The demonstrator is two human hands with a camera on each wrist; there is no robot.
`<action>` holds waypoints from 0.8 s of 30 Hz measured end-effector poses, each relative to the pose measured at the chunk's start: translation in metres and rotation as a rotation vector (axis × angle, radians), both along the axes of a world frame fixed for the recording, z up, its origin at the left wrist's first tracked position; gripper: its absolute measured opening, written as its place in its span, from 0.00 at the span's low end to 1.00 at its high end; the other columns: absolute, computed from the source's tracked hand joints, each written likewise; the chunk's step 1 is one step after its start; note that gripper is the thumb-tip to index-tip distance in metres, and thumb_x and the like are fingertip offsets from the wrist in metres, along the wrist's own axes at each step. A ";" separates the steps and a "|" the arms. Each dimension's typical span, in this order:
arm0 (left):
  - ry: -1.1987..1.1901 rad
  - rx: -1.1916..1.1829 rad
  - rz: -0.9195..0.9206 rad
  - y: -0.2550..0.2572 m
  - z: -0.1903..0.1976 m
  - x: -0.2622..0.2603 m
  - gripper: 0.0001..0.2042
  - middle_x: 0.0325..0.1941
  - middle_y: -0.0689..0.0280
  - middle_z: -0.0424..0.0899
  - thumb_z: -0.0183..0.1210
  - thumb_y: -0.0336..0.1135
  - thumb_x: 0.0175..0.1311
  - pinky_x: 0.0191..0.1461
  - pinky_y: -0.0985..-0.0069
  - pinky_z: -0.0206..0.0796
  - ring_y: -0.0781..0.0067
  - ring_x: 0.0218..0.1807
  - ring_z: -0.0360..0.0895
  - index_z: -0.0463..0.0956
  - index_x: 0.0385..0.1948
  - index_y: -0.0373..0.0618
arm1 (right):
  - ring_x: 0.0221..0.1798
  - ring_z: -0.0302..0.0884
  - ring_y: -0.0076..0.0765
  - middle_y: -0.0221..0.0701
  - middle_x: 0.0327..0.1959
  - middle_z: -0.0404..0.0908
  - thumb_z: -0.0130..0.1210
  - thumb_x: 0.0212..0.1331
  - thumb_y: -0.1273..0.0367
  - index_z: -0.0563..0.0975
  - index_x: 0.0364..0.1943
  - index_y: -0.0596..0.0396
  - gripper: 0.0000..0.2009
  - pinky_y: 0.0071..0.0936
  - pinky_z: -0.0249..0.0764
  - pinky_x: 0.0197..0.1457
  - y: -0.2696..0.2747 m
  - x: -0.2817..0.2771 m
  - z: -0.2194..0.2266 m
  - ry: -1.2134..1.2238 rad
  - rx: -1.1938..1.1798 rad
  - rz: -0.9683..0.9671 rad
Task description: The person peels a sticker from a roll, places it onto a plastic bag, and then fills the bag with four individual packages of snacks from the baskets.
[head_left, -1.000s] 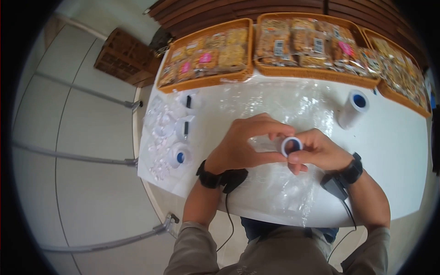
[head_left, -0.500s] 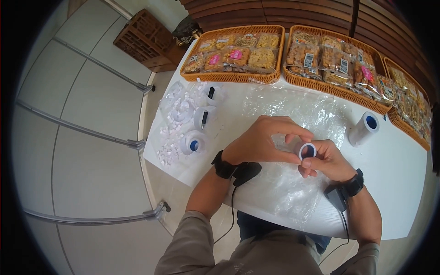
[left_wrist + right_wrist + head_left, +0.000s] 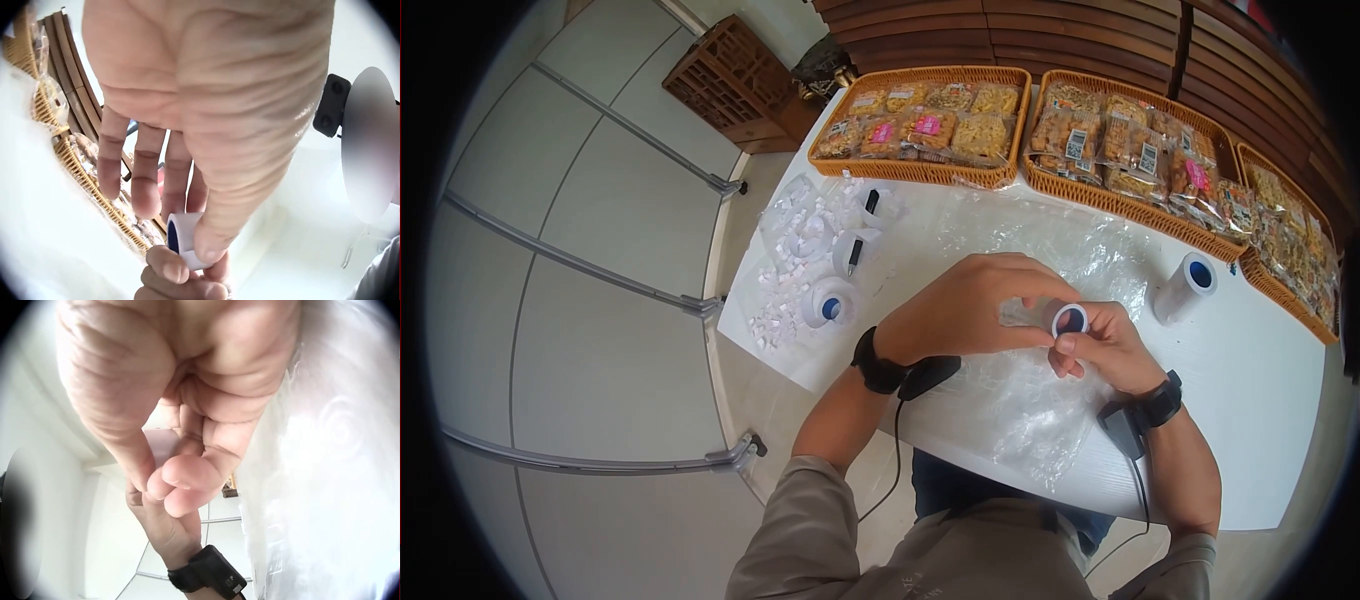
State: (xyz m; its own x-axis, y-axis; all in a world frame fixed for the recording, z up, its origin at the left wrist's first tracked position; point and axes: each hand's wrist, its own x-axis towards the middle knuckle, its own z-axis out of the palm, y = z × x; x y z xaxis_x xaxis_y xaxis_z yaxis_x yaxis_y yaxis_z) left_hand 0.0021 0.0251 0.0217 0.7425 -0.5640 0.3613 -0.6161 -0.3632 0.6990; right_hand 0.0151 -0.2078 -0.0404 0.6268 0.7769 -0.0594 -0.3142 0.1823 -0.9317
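Note:
A small white roll with a blue core (image 3: 1069, 321) is held between both hands above the table. My left hand (image 3: 970, 310) comes from the left with thumb and fingertips at its side; the left wrist view has the left thumb lying along the white outside of the roll (image 3: 189, 234). On the other side, my right hand (image 3: 1122, 352) pinches the roll between thumb and curled fingers. In the right wrist view, those fingers (image 3: 187, 478) hide most of it. Under both hands spreads a clear plastic sheet (image 3: 1000, 410).
Another white roll with a blue core (image 3: 1185, 288) stands at right. A thicker roll (image 3: 830, 304), black pens (image 3: 855, 254) and white paper scraps (image 3: 775, 330) lie at left. Wicker baskets (image 3: 915, 172) of bagged snacks line the back. A grey panel with metal bars (image 3: 600, 360) is left.
The head view has shifted, so the table and baskets appear farther right and at another angle. Both hands keep hold of the small roll in nearly the same pose.

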 end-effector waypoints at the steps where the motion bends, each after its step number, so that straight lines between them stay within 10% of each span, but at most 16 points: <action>1: -0.043 0.019 0.021 0.002 0.002 -0.004 0.20 0.45 0.62 0.87 0.74 0.31 0.50 0.45 0.73 0.74 0.69 0.39 0.81 0.84 0.48 0.45 | 0.24 0.75 0.17 0.32 0.27 0.84 0.62 0.65 0.67 0.82 0.38 0.59 0.08 0.16 0.67 0.28 0.001 -0.001 0.000 0.006 0.003 -0.006; 14: 0.104 0.409 0.884 0.169 0.021 -0.033 0.15 0.39 0.60 0.89 0.70 0.32 0.54 0.43 0.74 0.74 0.71 0.33 0.80 0.85 0.44 0.40 | 0.24 0.77 0.18 0.30 0.23 0.83 0.60 0.65 0.69 0.81 0.36 0.61 0.08 0.18 0.70 0.27 0.003 -0.001 -0.007 -0.022 0.029 -0.055; 24: 0.278 0.515 0.857 0.199 -0.020 -0.046 0.10 0.31 0.62 0.88 0.68 0.32 0.56 0.39 0.75 0.73 0.73 0.30 0.79 0.86 0.37 0.39 | 0.22 0.74 0.18 0.30 0.22 0.82 0.61 0.65 0.68 0.82 0.33 0.61 0.09 0.17 0.68 0.26 0.003 -0.002 -0.005 -0.017 0.017 -0.061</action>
State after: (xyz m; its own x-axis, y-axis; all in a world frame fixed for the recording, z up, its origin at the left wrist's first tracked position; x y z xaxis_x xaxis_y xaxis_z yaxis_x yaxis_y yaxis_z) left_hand -0.0438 0.2241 0.0018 0.9877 0.1552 -0.0188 0.1490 -0.8986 0.4126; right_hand 0.0136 -0.2045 -0.0454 0.6739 0.7379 -0.0359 -0.2865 0.2162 -0.9334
